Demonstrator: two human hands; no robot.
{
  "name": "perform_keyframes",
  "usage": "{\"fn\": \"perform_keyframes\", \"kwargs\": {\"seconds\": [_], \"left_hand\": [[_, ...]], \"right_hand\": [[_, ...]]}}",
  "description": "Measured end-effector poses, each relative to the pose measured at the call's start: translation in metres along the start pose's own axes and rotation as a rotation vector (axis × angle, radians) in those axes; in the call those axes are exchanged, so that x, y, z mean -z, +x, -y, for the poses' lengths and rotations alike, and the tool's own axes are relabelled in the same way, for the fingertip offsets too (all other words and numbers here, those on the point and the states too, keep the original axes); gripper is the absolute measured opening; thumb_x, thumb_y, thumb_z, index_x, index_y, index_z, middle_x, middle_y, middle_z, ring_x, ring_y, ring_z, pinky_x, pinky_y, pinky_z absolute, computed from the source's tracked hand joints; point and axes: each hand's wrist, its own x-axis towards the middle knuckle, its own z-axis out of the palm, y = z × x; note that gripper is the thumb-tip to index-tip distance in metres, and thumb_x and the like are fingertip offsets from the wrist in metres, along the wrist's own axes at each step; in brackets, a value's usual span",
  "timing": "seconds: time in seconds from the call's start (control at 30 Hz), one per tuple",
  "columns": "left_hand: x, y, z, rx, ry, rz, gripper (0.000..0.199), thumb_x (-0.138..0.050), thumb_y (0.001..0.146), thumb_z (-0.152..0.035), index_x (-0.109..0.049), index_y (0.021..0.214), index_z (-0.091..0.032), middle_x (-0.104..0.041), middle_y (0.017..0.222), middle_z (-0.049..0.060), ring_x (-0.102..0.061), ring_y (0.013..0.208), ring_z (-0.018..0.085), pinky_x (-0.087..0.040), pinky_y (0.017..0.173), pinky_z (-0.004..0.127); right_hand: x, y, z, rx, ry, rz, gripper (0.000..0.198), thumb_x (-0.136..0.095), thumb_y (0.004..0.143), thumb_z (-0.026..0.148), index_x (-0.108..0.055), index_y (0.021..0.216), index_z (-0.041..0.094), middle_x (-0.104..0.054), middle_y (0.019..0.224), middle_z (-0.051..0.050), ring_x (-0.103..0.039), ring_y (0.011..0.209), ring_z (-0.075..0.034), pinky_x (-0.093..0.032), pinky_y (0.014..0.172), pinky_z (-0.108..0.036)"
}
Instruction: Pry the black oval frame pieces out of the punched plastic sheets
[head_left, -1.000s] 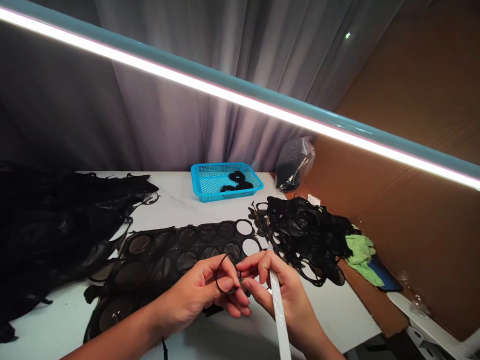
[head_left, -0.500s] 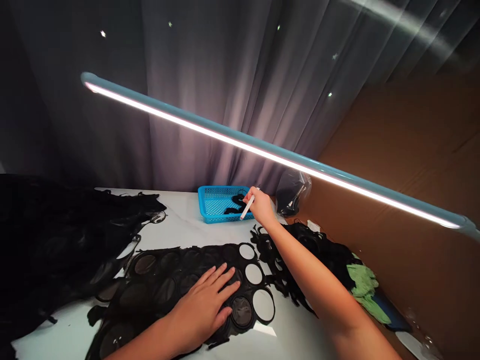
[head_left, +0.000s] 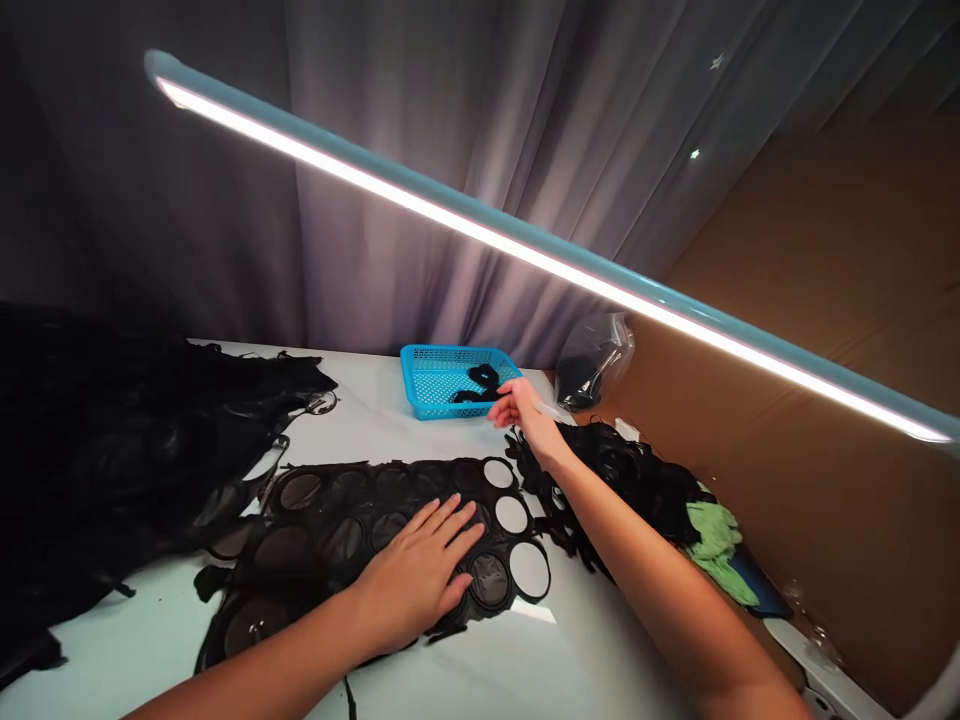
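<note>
My left hand [head_left: 424, 565] lies flat, fingers spread, on a thin black sheet [head_left: 352, 490] with rows of round outlines. Three round holes at the sheet's right edge show the white table through them. My right hand [head_left: 521, 405] is at the front right corner of a blue perforated basket [head_left: 431, 408], fingers loosely curled. A white pen-like tool [head_left: 555, 411] sticks out behind it, seemingly still held; the grip itself is hidden. Black ring-like pieces [head_left: 484, 376] lie in the basket.
A large heap of black material [head_left: 135, 480] covers the left of the white table [head_left: 360, 425]. Black scraps [head_left: 622, 465] and a green cloth [head_left: 712, 540] lie on the right. A clear plastic bag [head_left: 596, 360] stands behind, and a lit tube lamp [head_left: 525, 245] crosses overhead.
The black piece at my right fingers is now down in the basket, and those fingers have loosened. The white tool has swung back behind the hand. My left hand stays on the sheet.
</note>
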Motion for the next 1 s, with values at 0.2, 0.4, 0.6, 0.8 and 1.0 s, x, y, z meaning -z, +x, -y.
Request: {"fn": "perform_keyframes", "kwargs": {"seconds": [0.2, 0.4, 0.6, 0.8, 1.0], "left_hand": [[-0.001, -0.003, -0.02, 0.047, 0.051, -0.036, 0.043, -0.061, 0.086, -0.022, -0.057, 0.128, -0.015, -0.053, 0.141, 0.017, -0.045, 0.134, 0.034, -0.035, 0.111, 0.049], [-0.001, -0.04, -0.031, -0.05, 0.031, 0.049, 0.058, -0.064, 0.085, -0.028, -0.047, 0.141, -0.024, -0.043, 0.15, 0.013, -0.043, 0.135, 0.033, -0.036, 0.111, 0.049], [0.005, -0.053, -0.024, -0.082, 0.07, 0.092, 0.063, -0.061, 0.09, -0.027, -0.036, 0.148, -0.032, -0.029, 0.158, 0.004, -0.03, 0.143, 0.029, -0.032, 0.114, 0.047], [0.001, -0.051, -0.023, -0.1, 0.068, 0.083, 0.06, -0.059, 0.092, -0.028, -0.037, 0.148, -0.033, -0.026, 0.159, 0.005, -0.027, 0.144, 0.029, -0.03, 0.115, 0.048], [0.001, -0.05, -0.023, -0.097, 0.062, 0.097, 0.057, -0.059, 0.092, -0.027, -0.04, 0.146, -0.033, -0.026, 0.159, 0.006, -0.025, 0.145, 0.028, -0.029, 0.115, 0.048]], "right_hand": [[-0.012, -0.107, 0.008, -0.206, 0.191, 0.24, 0.054, -0.044, 0.089, 0.068, -0.062, 0.083, 0.017, -0.061, 0.067, -0.001, -0.056, 0.056, -0.012, -0.044, 0.056, -0.025], [-0.014, -0.168, 0.003, -0.377, 0.259, 0.244, 0.034, -0.067, 0.082, 0.049, -0.052, 0.081, 0.019, -0.068, 0.073, -0.001, -0.064, 0.061, -0.014, -0.047, 0.057, -0.025], [-0.012, -0.176, 0.006, -0.237, 0.051, 0.299, 0.021, -0.067, 0.083, 0.032, -0.056, 0.07, 0.019, -0.067, 0.076, -0.002, -0.06, 0.071, -0.016, -0.043, 0.063, -0.026], [-0.017, -0.173, 0.009, -0.139, -0.074, 0.33, 0.024, -0.066, 0.082, 0.022, -0.049, 0.065, 0.019, -0.064, 0.082, -0.001, -0.056, 0.076, -0.015, -0.04, 0.068, -0.027], [-0.015, -0.172, 0.012, -0.12, -0.126, 0.347, 0.024, -0.064, 0.081, 0.018, -0.045, 0.065, 0.02, -0.061, 0.084, -0.001, -0.055, 0.077, -0.015, -0.039, 0.068, -0.026]]}}
